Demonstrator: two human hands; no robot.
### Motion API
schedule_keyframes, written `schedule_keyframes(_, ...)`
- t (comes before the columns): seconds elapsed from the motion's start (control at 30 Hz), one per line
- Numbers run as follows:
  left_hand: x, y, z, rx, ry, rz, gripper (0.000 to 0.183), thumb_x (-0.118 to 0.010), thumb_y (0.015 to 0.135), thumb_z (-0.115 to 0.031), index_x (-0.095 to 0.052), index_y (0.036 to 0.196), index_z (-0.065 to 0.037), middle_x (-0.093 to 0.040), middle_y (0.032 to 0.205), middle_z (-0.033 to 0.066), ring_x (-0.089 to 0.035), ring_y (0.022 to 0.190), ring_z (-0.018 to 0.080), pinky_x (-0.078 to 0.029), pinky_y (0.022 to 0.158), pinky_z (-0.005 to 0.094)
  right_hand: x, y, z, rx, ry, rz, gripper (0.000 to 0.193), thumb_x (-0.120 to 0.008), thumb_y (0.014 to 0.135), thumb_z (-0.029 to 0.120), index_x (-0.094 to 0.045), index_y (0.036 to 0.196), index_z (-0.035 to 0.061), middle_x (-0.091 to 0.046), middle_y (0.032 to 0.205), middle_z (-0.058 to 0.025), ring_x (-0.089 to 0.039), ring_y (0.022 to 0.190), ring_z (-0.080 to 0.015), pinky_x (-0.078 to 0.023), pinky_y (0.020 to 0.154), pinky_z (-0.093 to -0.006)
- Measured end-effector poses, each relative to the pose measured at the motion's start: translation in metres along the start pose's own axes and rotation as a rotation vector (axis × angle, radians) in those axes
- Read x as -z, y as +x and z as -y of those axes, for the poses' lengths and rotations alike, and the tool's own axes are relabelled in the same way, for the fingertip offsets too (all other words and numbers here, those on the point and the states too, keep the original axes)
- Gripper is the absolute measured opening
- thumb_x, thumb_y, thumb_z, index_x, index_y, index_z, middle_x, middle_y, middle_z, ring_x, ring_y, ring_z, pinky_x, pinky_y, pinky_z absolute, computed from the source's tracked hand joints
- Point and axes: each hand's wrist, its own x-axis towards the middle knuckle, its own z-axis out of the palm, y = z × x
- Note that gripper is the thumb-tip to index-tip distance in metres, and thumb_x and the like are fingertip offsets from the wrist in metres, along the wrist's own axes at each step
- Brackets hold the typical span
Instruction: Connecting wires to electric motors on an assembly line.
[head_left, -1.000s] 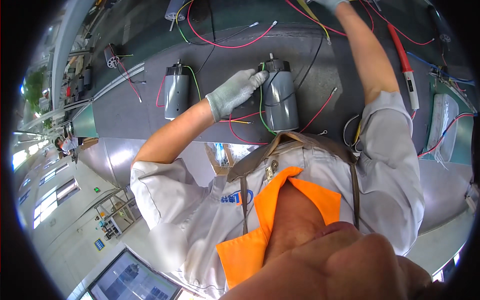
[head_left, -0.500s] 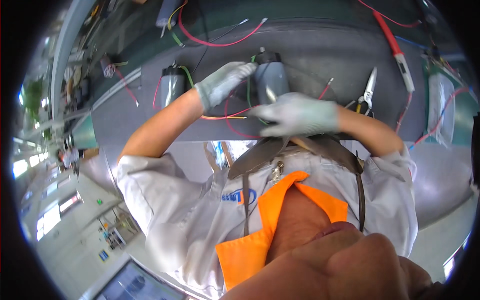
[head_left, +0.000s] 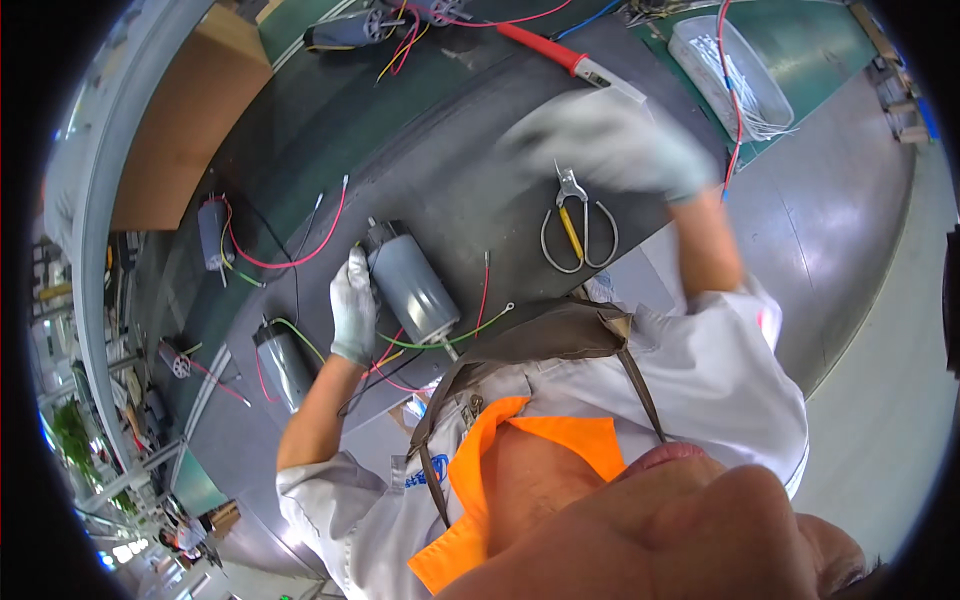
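Observation:
A grey cylindrical motor (head_left: pixel 412 285) with a dark end cap lies tilted on the dark work surface in front of me. My left hand (head_left: pixel 353 310), in a pale glove, is closed against its left side near the cap. A green wire (head_left: pixel 440 342) with a ring terminal curves past the motor's lower end. To the right, my gloved right hand (head_left: pixel 620 145) is smeared by motion, so its fingers do not read clearly. It hovers just below a red-handled tool with a white end (head_left: pixel 560 55) and above scissors (head_left: pixel 572 230) with looped handles, one part yellow.
A second grey motor (head_left: pixel 285 365) lies left of my left forearm, and another (head_left: pixel 212 235) sits farther off with red and green wires. More motors (head_left: pixel 345 30) are at the far edge. A white bin (head_left: pixel 690 45) of white strips stands far right; a cardboard sheet (head_left: pixel 190 130) rises far left.
The view has turned and shifted right. My right hand has left the motor and swung to the right, near the red-handled tool. My left hand stays at the motor's left side.

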Motion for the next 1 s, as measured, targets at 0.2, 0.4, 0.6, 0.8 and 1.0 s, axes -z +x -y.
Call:
schedule_keyframes(0.2,-0.013,0.0,-0.014,-0.138,-0.032,0.088,0.032,-0.054,0.105,-0.038,-0.062,0.093,-0.009,-0.04,0.063,-0.0092,-0.032,0.051,0.0022,-0.024,0.043,0.0245,0.198,-0.135,-0.043,-1.167,-0.654,-0.803,0.027,-0.066,0.093,0.026,-0.075,0.11,0.0073,-0.072,0.083,-0.0013,-0.062,0.067,-0.0068,-0.05,0.063,-0.0236)
schedule_keyframes(0.4,-0.011,-0.002,-0.028,-0.017,-0.048,0.21,0.034,-0.054,0.104,-0.044,-0.059,0.097,-0.011,-0.04,0.06,-0.0081,-0.037,0.045,0.0035,-0.032,0.039,0.024,0.197,-0.199,-0.008,-0.949,-0.766,-0.466,0.03,-0.068,0.086,0.012,-0.074,0.116,0.0112,-0.073,0.108,-0.007,-0.067,0.095,-0.0178,-0.052,0.085,-0.0291)
schedule_keyframes(0.6,0.012,0.002,-0.042,0.059,-0.14,0.48,0.036,-0.061,0.099,-0.049,-0.057,0.102,-0.014,-0.04,0.067,-0.0089,-0.042,0.052,0.0044,-0.036,0.045,0.0225,0.171,-0.234,-0.021,-0.715,-1.242,-0.274,0.026,-0.075,0.079,0.012,-0.075,0.105,0.0152,-0.069,0.123,-0.0068,-0.063,0.112,-0.0295,-0.051,0.095,-0.0398)
schedule_keyframes(0.8,0.031,0.018,-0.074,0.087,0.369,0.685,0.032,-0.066,0.097,-0.042,-0.06,0.1,-0.011,-0.046,0.075,-0.0077,-0.045,0.058,0.0043,-0.039,0.051,0.0224,0.166,-0.194,0.014,-0.572,-1.342,-0.399,0.024,-0.065,0.085,0.004,-0.074,0.107,0.0084,-0.071,0.116,-0.012,-0.067,0.106,-0.0314,-0.052,0.093,-0.039)
schedule_keyframes(1.0,0.043,0.033,-0.087,-0.062,0.814,0.709,0.056,-0.06,0.095,-0.061,-0.067,0.086,-0.007,-0.055,0.068,-0.0022,-0.049,0.058,0.008,-0.04,0.051,0.0275,0.072,-0.088,0.06,-0.312,-0.182,-0.724,0.023,-0.064,0.091,0.007,-0.071,0.108,-0.0065,-0.071,0.11,-0.0188,-0.067,0.092,-0.0251,-0.053,0.08,-0.0318)
